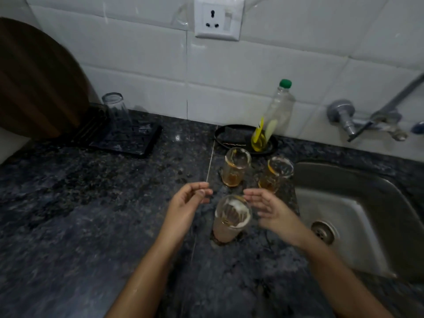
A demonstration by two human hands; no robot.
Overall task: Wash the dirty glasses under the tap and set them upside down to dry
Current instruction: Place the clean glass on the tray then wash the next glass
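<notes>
Three dirty glasses stand upright on the dark granite counter beside the sink. The nearest glass (230,220) holds a brownish milky residue. Behind it stand a glass with amber dregs (236,167) and a second amber-stained glass (276,173) at the sink's edge. My left hand (187,204) hovers just left of the nearest glass, fingers loosely curled, holding nothing. My right hand (273,213) is open just right of that glass, fingers near its rim. A clean glass (118,111) stands upside down on a black drying tray (137,143) at the back left. The tap (371,122) juts from the wall.
A steel sink (358,216) with a drain lies to the right. A soap bottle with a green cap (273,118) leans in a black dish (231,134) against the tiled wall. A round wooden board (34,81) stands at far left. A wall socket (218,18) is above.
</notes>
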